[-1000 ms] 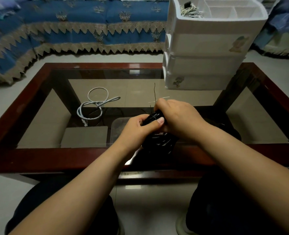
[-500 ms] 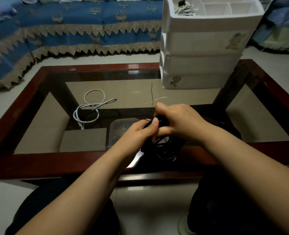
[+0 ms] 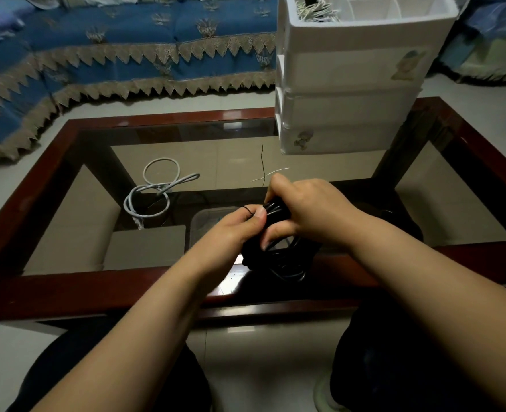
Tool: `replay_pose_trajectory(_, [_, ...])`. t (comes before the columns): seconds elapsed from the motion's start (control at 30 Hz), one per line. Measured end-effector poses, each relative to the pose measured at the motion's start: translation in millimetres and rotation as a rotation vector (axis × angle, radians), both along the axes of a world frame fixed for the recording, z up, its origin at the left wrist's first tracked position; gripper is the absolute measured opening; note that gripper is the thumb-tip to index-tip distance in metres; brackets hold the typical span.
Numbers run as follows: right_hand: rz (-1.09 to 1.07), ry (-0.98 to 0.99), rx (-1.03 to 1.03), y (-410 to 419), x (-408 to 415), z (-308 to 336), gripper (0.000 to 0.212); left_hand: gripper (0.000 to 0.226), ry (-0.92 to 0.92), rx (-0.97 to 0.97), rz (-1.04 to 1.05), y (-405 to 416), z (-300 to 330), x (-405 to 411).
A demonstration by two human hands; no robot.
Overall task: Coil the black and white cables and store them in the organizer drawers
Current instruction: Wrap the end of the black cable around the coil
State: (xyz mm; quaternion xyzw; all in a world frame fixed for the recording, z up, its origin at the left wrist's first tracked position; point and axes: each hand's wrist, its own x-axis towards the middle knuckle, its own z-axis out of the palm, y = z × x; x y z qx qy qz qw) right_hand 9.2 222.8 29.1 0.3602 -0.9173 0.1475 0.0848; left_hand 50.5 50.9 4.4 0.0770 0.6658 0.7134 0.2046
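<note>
Above the near edge of the red-framed glass-topped table [image 3: 67, 286], left hand [image 3: 231, 230] and right hand [image 3: 308, 212] both grip the coiled black cable bundle [image 3: 278, 257], loops hanging downward, while the loosely looped white cable [image 3: 153, 194] lies on the glass left of them, its plug end pointing toward the near edge.

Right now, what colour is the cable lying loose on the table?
Pale grey-white cable, seen clearly in the head view.
</note>
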Motion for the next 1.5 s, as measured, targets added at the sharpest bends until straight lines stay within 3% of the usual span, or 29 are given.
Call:
replay_pose_trajectory(0.2, [0.037, 0.009, 0.024, -2, 4, -5, 0.078, 0.029, -0.029, -0.112, -0.171, -16, 9, -14])
replay_pose_trajectory(0.4, [0.033, 0.03, 0.031, 0, 4, -5, 0.079, 0.019, -0.176, 0.023, -0.073, -8, 4, -13])
replay_pose_trajectory(0.53, [0.039, 0.05, 0.059, 0, 5, -5, 0.076, 0.02, -0.125, 0.024, 0.09, -1, -5, -11])
replay_pose_trajectory(0.73, [0.013, 0.065, 0.108, 1, 2, -9, 0.084, 0.014, -0.222, 0.071, 0.168, 5, -9, -14])
replay_pose_trajectory(0.83, [0.007, 0.045, 0.124, 0, 2, -8, 0.086, 0.033, -0.249, 0.097, 0.183, 6, -9, -16])
replay_pose_trajectory(0.9, [0.009, 0.044, 0.131, 1, 2, -9, 0.085, 0.025, -0.244, 0.074, 0.192, 6, -8, -16])
replay_pose_trajectory(0.97, [0.026, 0.069, 0.113, 0, 3, -10, 0.081, 0.01, -0.22, 0.025, 0.208, 5, -8, -16])
replay_pose_trajectory(1.27, [0.045, 0.066, 0.123, 0, 5, -14, 0.092, 0.018, 0.031, -0.29, 0.125, -6, -1, -27])
replay_pose_trajectory(1.5, [0.078, 0.052, 0.111, -1, 11, -8, 0.091, 0.011, 0.124, -0.386, -0.06, -12, 11, -32])
